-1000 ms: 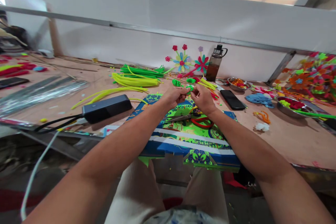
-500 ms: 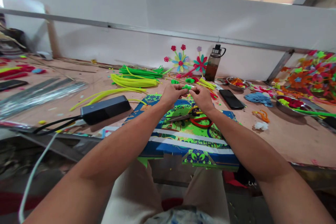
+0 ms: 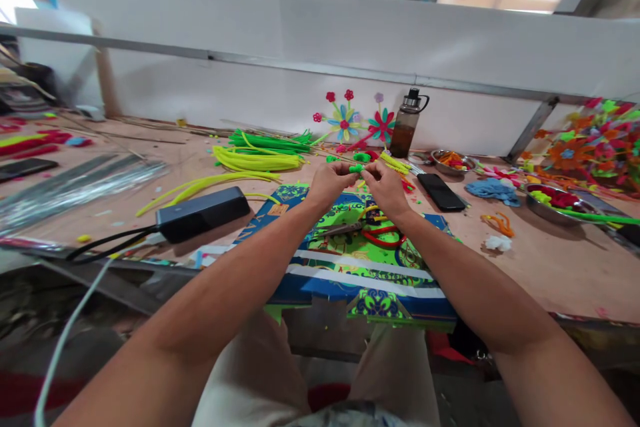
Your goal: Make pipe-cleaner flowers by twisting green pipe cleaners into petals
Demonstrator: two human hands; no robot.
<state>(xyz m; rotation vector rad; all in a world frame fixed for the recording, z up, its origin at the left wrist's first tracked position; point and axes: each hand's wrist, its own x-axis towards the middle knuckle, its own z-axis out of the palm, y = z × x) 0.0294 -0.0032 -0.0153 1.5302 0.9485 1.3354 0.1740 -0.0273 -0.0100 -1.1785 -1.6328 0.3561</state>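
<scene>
Between my two hands is a small bent piece of green pipe cleaner [image 3: 356, 168]. My left hand [image 3: 331, 181] pinches it from the left with thumb and fingertips. From the other side my right hand [image 3: 384, 185] grips it with closed fingers. The exact shape of the piece is partly covered by the fingertips. Below the hands, red-handled scissors [image 3: 383, 236] lie on a blue and green patterned board [image 3: 320, 287]. Just behind the hands rest more green curled pieces [image 3: 361, 157] and yellow pipe cleaners [image 3: 393, 162].
Bundles of yellow [image 3: 260, 159] and green pipe cleaners [image 3: 270, 141] lie to the left, behind a black power bank [image 3: 203, 213]. Pipe-cleaner flowers [image 3: 345, 123] and a bottle [image 3: 405, 123] stand at the back. A phone [image 3: 441, 191] and a metal bowl [image 3: 560, 213] are to the right.
The view has tilted up slightly, so the table sits a little lower. Both hands stay together on the green piece, with small shifts of the fingers.
</scene>
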